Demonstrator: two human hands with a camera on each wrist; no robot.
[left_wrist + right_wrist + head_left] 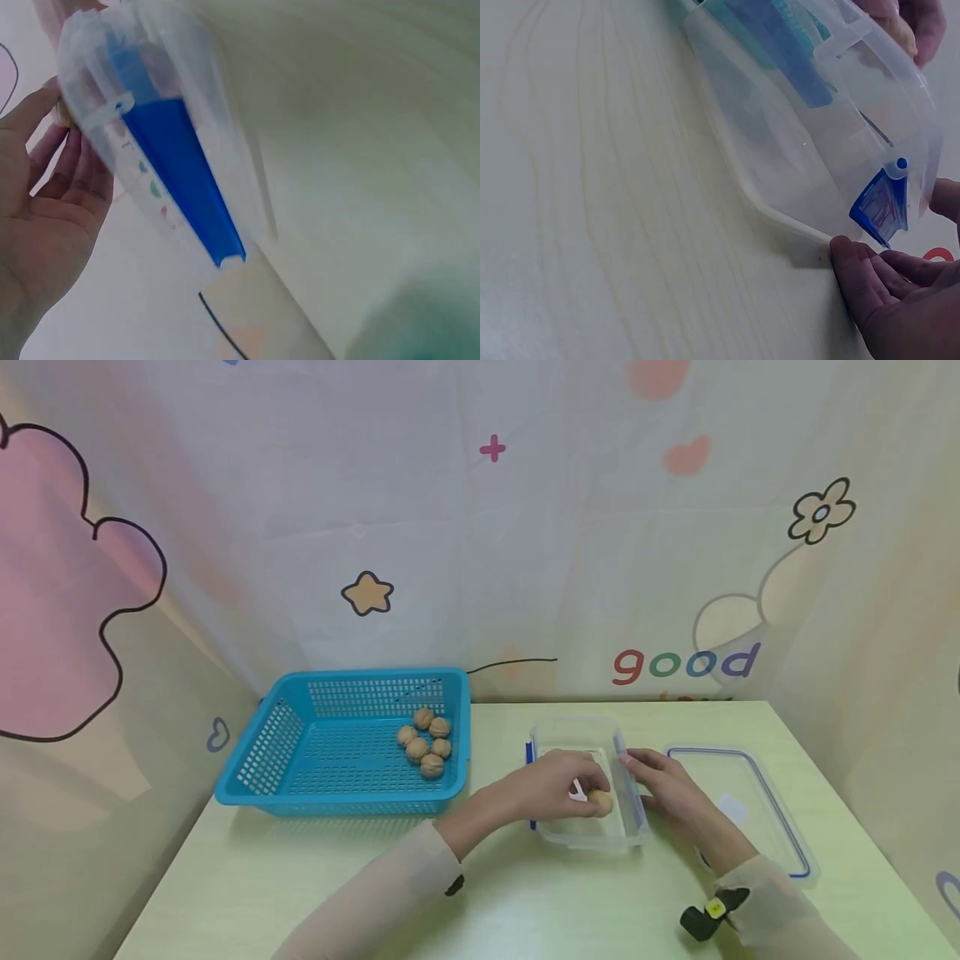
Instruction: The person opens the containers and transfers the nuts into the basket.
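A walnut (602,802) is pinched between the thumb and fingers of my left hand (558,787), over the open top of a clear plastic food container (592,841). In the left wrist view, the walnut (64,114) shows partly behind the container's wall. My right hand (671,789) holds the container's right side, with fingers low on the outer wall and the thumb near the rim in the right wrist view. Blue locking flaps (883,206) hang from the container's sides. Part of the container's inside is hidden by my left hand.
At the left stands a blue plastic basket (341,802) with several walnuts (417,749) gathered at its right end. The container's clear lid (757,793), edged with a blue seal, lies at the right, partly under my right forearm. A printed curtain (420,527) hangs behind the table.
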